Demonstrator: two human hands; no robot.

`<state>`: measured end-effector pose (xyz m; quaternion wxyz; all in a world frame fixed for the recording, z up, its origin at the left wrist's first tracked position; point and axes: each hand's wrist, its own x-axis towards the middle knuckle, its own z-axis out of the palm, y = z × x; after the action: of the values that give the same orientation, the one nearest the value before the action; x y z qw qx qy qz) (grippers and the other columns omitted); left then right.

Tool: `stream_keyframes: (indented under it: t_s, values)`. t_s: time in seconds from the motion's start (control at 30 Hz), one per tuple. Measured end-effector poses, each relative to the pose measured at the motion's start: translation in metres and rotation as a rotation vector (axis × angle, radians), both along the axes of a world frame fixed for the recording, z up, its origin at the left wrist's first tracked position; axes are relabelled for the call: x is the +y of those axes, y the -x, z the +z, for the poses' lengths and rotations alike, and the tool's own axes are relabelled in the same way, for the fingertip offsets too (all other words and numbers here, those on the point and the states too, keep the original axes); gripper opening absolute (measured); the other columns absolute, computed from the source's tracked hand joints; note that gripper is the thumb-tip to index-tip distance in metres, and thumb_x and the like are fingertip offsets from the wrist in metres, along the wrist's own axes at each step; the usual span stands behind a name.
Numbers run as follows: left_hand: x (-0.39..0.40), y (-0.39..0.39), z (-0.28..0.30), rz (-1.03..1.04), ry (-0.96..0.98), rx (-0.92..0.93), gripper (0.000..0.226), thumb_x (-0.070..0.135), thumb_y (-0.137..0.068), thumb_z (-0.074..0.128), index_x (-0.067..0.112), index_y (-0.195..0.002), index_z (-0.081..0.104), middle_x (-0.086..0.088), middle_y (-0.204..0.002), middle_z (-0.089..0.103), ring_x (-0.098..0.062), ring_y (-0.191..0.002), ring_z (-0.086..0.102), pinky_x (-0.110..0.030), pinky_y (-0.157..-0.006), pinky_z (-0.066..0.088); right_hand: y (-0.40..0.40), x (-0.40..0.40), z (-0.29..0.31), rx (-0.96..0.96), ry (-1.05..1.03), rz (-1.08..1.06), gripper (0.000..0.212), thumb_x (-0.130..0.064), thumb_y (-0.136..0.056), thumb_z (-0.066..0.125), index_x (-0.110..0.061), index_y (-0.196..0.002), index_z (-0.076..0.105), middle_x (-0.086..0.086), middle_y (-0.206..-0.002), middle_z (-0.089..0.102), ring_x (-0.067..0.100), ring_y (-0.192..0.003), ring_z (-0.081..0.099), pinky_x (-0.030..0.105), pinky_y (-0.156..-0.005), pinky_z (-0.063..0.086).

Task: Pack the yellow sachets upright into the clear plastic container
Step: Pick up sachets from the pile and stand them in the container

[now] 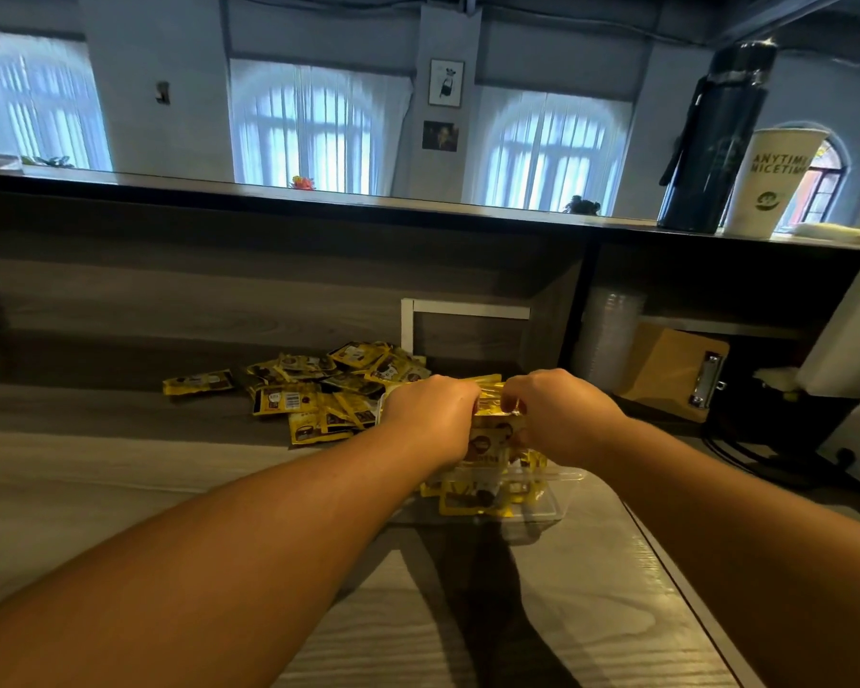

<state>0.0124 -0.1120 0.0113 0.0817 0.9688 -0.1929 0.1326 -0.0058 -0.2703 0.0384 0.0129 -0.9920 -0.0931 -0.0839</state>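
A clear plastic container stands on the wooden counter in front of me, holding several yellow sachets upright. My left hand and my right hand are both over its far end, fingers pinched on the tops of the standing sachets between them. A loose pile of yellow sachets lies flat on the counter just left of and behind the container.
A raised shelf runs across the back with a dark flask and a white paper cup at the right. A stack of clear cups and a brown clipboard sit in the cubby at the right. A white frame leans behind the pile.
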Motion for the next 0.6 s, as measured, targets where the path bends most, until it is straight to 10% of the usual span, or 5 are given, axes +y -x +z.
stream_keyframes:
  t_s: [0.6]
  values:
    - [0.176, -0.010, -0.047, 0.323, 0.328, 0.085, 0.022, 0.031, -0.094, 0.061, 0.031, -0.116, 0.058, 0.002, -0.120, 0.053, -0.020, -0.099, 0.058, -0.034, -0.079, 0.050, 0.006, 0.184, -0.004, -0.143, -0.338, 0.253, 0.031, -0.014, -0.095, 0.062, -0.026, -0.123, 0.063, -0.005, -0.140, 0.046, 0.014, -0.118, 0.052, 0.026, -0.094, 0.048]
